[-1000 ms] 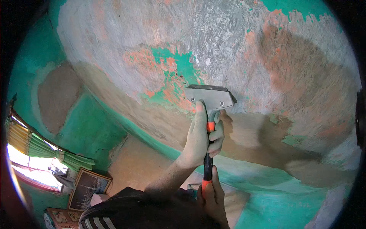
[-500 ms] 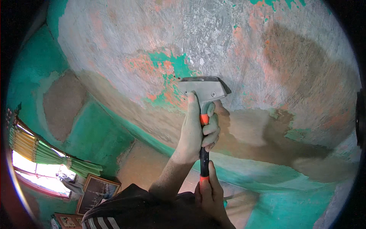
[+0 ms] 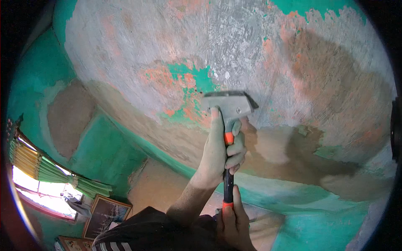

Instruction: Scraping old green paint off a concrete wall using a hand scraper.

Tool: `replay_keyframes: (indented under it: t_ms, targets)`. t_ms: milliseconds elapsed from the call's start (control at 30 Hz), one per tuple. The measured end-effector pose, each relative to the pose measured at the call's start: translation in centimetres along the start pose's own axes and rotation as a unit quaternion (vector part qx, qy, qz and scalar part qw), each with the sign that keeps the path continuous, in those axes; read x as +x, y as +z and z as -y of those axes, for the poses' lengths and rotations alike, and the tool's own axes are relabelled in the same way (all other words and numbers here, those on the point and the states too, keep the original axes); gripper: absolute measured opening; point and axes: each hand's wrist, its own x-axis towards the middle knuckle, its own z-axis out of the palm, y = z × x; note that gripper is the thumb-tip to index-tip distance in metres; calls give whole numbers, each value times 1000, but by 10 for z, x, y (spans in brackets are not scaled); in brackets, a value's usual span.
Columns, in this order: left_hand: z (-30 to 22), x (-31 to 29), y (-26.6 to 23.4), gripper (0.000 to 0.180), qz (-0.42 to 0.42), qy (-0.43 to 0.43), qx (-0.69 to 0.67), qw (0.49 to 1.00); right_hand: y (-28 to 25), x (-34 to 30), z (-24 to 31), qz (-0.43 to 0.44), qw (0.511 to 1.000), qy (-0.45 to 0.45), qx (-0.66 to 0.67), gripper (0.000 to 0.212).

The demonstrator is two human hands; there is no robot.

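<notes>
A wide metal scraper blade (image 3: 230, 104) is pressed against a scraped ceiling surface, just right of a leftover patch of green and orange paint (image 3: 190, 90). My left hand (image 3: 215, 154) grips the upper part of the black and orange handle (image 3: 228, 184), with one finger stretched up to the blade's lower edge. My right hand (image 3: 232, 224) holds the bottom end of the handle, thumb pointing up along it. My dark sleeve (image 3: 142, 234) shows at the lower edge.
The ceiling is mostly bare grey with orange traces and a brown damp-looking band (image 3: 293, 146). Green walls (image 3: 104, 154) lie at left and below. A bright window with a green curtain (image 3: 46, 171) and framed pictures (image 3: 104, 215) are at lower left.
The blade slid slightly up toward the green patch, then came back down a little. Both hands keep the same grip, and the view shifted slightly.
</notes>
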Motion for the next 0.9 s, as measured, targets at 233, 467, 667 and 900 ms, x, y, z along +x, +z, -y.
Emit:
replay_keyframes:
  t_ms: [233,467,667,900]
  targets:
    - [-2,-3,0,56,-5,-15,-5,1000,4,2,-4,8,997,-62,-41,49]
    - [-12,-1,1,56,-4,-1,9,1000,8,6,14,3,1000,-6,-13,51]
    - [-15,-3,-1,58,-4,-6,38,999,15,8,13,-7,999,-35,-3,55]
    - [-21,-6,2,58,18,-28,41,999,23,3,12,-22,999,-37,-19,55]
